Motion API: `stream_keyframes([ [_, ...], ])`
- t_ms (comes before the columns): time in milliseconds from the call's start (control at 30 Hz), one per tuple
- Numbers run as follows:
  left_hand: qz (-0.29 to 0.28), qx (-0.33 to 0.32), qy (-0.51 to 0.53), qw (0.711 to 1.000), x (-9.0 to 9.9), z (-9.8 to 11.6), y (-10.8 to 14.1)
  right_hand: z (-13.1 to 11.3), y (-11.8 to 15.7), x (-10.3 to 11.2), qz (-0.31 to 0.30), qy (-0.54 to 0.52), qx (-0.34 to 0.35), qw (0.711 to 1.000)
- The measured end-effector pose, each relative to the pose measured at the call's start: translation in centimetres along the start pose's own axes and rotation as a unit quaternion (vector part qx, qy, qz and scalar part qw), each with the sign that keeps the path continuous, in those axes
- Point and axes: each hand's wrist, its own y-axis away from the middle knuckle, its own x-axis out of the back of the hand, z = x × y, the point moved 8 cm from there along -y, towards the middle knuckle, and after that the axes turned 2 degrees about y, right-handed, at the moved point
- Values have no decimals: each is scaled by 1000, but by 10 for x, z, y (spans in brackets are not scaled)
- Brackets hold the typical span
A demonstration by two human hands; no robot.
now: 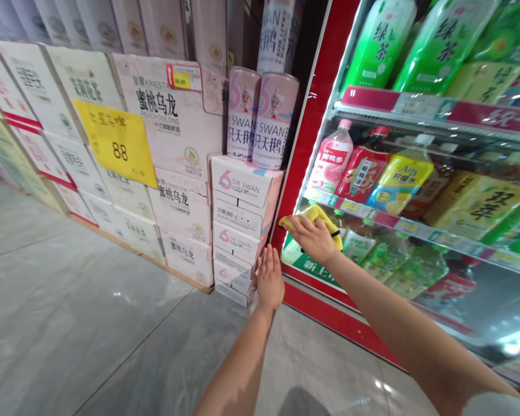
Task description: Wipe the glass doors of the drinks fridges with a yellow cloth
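Note:
Under my right hand (309, 234) is a yellow cloth (318, 216) with a dark edge, pressed against the left side of the glass front of a red-framed drinks fridge (351, 320). The fingers lie over the cloth, and part of it sticks out around them. Lower and to the left, my left hand (270, 277) has its fingers stretched out, next to the side of the stacked SIX SWAN cartons (238, 216) and close to the red frame. Nothing shows in that hand; whether its palm touches the carton is hard to tell.
Pink cans (275, 121) stand on the cartons. Further left, stacked beer cartons (173, 121) carry a yellow price sign (117, 144) and sit on a low wooden base (186, 280). Bottled drinks (364, 164) fill shelves behind the glass. Grey floor tiles (112, 323) lie below.

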Motion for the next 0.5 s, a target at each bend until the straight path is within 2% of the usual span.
stream_keyframes([
  [67, -7, 4, -1, 1000, -2, 0, 0, 12, -3, 4, 19, 5, -71, 997],
  [133, -12, 7, 2, 1000, -4, 0, -1, 12, 0, 1, 26, 4, -129, 991],
  [200, -15, 16, 9, 1000, -6, -1, -1, -3, 13, -9, 15, -6, -121, 993],
  [267, -15, 26, 16, 999, -7, -3, -1, -21, 37, -19, -3, -9, -64, 998],
  [333, -12, 24, 22, 999, -6, -3, -1, -29, 67, -24, -19, -5, -3, 1000],
  [400, -12, 6, 26, 1000, -6, 1, -4, -20, 93, -20, -17, 3, 11, 1000],
  [500, -14, -24, 34, 999, -4, 12, -11, 12, 103, -3, 39, 18, -72, 996],
])
